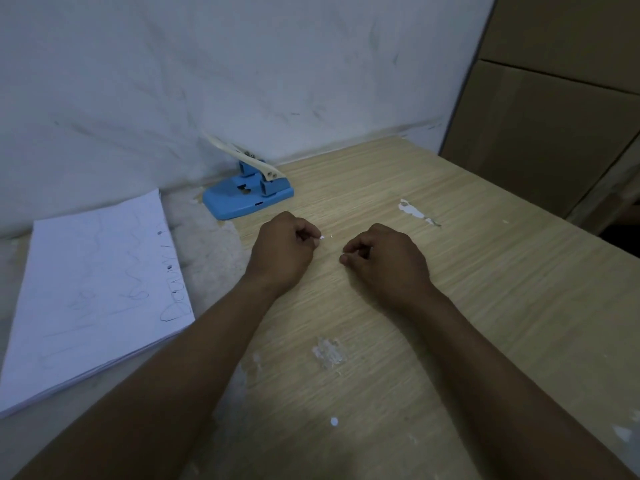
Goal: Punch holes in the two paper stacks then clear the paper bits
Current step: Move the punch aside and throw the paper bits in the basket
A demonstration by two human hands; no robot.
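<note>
A blue hole punch [247, 192] with a cream lever raised stands at the back of the wooden table [485, 289], against the wall. A white paper stack [93, 292] with two punched holes near its right edge lies at the left. My left hand [282, 249] rests on the table's middle, fingertips pinched on a tiny white paper bit [321, 237]. My right hand [384, 259] sits just to its right, fingers curled and pinched together; whether a bit is between them is hidden. One round paper bit [334, 421] lies near the front.
Patches of chipped veneer [414, 211] mark the table at the right and a second worn patch [327, 351] lies between my forearms. A white wall [242, 81] closes the back. Brown cardboard boxes [554, 116] stand beyond the table's right edge.
</note>
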